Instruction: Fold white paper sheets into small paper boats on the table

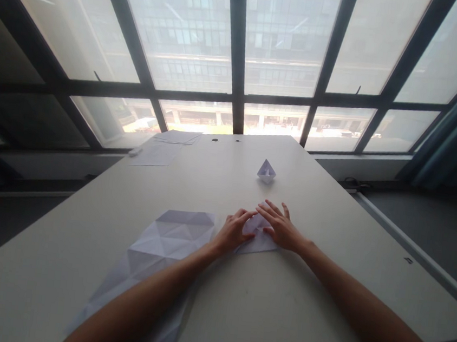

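A small folded white paper [259, 240] lies flat on the pale table [301, 287], and both my hands rest on it. My left hand [233, 231] has its fingers curled, the tips pressing on the paper's left part. Over the paper's right part, my right hand [280, 226] lies with fingers stretched out and flat. A large creased white sheet [163, 246] is spread to the left, partly under my left forearm. A finished paper boat [266, 171] stands farther back on the table.
Several flat paper sheets [161, 150] lie at the table's far left corner, near two round holes [215, 140] in the tabletop. Large windows [240, 58] with dark frames rise behind the table. Floor drops away on both sides.
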Demonstrator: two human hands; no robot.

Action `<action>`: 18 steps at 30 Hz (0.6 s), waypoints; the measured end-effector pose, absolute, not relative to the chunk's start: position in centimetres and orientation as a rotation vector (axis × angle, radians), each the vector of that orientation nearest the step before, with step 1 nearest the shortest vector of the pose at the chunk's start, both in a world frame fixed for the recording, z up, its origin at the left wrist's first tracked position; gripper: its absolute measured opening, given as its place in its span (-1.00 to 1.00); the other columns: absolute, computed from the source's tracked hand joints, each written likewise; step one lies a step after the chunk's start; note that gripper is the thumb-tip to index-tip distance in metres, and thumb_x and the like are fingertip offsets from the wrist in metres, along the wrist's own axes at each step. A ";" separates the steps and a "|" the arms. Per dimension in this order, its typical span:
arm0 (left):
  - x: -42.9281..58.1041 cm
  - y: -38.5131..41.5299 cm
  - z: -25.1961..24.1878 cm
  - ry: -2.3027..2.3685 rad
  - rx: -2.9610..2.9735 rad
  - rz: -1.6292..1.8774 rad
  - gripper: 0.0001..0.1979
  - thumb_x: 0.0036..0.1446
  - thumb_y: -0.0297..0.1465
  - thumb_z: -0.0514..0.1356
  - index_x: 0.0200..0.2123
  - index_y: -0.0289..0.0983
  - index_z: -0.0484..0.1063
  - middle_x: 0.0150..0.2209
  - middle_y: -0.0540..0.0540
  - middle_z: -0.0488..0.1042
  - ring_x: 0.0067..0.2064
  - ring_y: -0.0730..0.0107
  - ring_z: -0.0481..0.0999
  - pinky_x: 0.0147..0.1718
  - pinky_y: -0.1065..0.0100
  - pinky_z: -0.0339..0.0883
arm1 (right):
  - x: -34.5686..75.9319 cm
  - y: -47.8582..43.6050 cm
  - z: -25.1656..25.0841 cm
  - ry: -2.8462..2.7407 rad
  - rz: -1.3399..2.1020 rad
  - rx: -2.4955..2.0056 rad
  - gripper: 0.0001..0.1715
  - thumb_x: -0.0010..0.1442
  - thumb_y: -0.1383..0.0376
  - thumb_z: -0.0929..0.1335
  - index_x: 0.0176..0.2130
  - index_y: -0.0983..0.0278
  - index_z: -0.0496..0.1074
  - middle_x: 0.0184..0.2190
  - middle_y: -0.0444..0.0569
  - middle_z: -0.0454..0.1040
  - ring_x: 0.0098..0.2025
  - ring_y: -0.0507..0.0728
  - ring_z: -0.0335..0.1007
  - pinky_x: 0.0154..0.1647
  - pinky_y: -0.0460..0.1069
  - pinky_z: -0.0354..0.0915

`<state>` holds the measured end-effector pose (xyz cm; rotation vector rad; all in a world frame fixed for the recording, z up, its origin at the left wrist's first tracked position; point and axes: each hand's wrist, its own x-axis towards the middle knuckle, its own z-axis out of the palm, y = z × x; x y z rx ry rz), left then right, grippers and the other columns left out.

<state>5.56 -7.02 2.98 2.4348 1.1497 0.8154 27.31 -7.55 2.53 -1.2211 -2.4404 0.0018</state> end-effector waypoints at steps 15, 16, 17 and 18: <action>4.8 -7.5 3.8 1.231 2.751 0.647 -0.69 0.17 -0.55 0.17 -0.09 -0.10 0.53 -0.18 -0.07 0.54 -0.12 0.23 0.48 -0.03 0.17 0.28 | 27.3 -7.4 3.4 -2.407 -0.085 -1.347 -0.83 0.22 0.44 0.31 -0.32 0.26 0.49 -0.23 0.01 0.49 -0.09 0.15 0.32 0.06 0.08 0.06; 4.7 -7.5 3.9 1.240 2.800 0.612 -0.72 0.19 -0.53 0.17 -0.12 -0.09 0.55 -0.15 -0.08 0.54 -0.09 0.21 0.47 -0.02 0.15 0.27 | 27.2 -7.4 3.5 -2.425 -0.077 -1.373 -0.83 0.22 0.44 0.31 -0.32 0.27 0.49 -0.23 0.01 0.50 -0.11 0.15 0.32 0.00 0.05 0.10; 4.7 -7.5 3.9 1.239 2.836 0.581 -0.75 0.20 -0.51 0.16 -0.14 -0.10 0.55 -0.12 -0.09 0.53 -0.07 0.20 0.46 -0.01 0.14 0.26 | 27.1 -7.5 3.6 -2.443 -0.074 -1.401 -0.83 0.21 0.45 0.30 -0.33 0.27 0.49 -0.24 0.02 0.50 -0.12 0.15 0.33 -0.04 0.02 0.12; 4.7 -7.5 3.9 1.228 2.861 0.551 -0.75 0.20 -0.51 0.15 -0.14 -0.12 0.54 -0.09 -0.10 0.52 -0.05 0.20 0.45 0.01 0.14 0.25 | 27.0 -7.7 3.7 -2.458 -0.077 -1.431 -0.82 0.21 0.45 0.30 -0.33 0.27 0.48 -0.24 0.03 0.50 -0.13 0.15 0.33 -0.08 0.00 0.13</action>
